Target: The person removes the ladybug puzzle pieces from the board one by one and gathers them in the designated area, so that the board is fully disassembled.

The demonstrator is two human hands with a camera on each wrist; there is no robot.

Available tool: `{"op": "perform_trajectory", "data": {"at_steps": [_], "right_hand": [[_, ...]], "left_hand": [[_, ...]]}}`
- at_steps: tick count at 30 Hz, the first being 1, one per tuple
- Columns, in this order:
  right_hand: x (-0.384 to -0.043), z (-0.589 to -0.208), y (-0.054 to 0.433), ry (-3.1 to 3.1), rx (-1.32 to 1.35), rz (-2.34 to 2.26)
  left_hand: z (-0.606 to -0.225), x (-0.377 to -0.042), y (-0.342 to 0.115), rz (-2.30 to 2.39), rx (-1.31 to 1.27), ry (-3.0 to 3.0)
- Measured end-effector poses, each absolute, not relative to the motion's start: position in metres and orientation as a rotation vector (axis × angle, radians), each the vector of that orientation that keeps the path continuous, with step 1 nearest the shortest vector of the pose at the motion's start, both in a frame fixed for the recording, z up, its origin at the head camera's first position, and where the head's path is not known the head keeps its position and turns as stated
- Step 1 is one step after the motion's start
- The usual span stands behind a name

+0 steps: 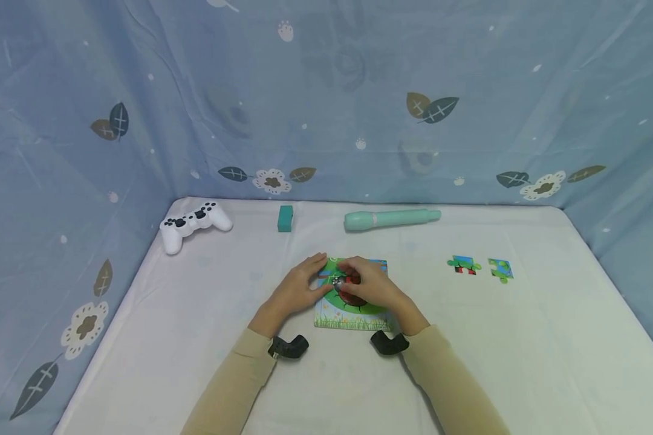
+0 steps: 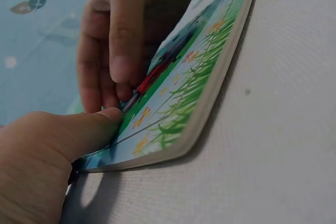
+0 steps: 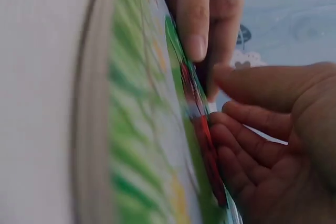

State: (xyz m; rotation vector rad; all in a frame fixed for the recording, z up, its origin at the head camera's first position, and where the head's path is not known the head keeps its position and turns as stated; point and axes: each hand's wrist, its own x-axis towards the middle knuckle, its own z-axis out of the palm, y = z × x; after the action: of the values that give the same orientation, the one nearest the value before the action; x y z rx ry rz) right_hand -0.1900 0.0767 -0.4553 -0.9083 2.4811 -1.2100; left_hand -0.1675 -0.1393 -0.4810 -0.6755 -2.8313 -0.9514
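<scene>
A ladybug jigsaw puzzle (image 1: 350,320), with a grass-and-flower border and a thick pale edge, lies on the table between both hands. The left hand (image 1: 299,289) rests at its left side, fingers extended toward the far left corner and thumb (image 2: 100,124) over the picture. Across the ladybug reaches the right hand (image 1: 374,284), its bent fingertips touching the surface. In the right wrist view, its thumb (image 3: 257,85) stands apart from its fingers, with no piece visible between them. Part of the picture is hidden under the hands.
Two loose jigsaw pieces lie to the right, one with red (image 1: 464,264) and one blue-green (image 1: 501,270). Along the back are a white game controller (image 1: 194,223), a teal block (image 1: 285,219) and a mint-green microphone (image 1: 392,219). A patterned blue curtain (image 1: 326,109) surrounds the table.
</scene>
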Motion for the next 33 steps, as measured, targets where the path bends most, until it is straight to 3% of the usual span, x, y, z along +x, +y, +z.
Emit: {"op": "perform_trajectory", "data": {"at_steps": [33], "right_hand": [[-0.191, -0.468, 0.071, 2.709, -0.98, -1.197]], "left_hand": [[-0.483, -0.167, -0.137, -0.913, -0.639, -2.859]]}}
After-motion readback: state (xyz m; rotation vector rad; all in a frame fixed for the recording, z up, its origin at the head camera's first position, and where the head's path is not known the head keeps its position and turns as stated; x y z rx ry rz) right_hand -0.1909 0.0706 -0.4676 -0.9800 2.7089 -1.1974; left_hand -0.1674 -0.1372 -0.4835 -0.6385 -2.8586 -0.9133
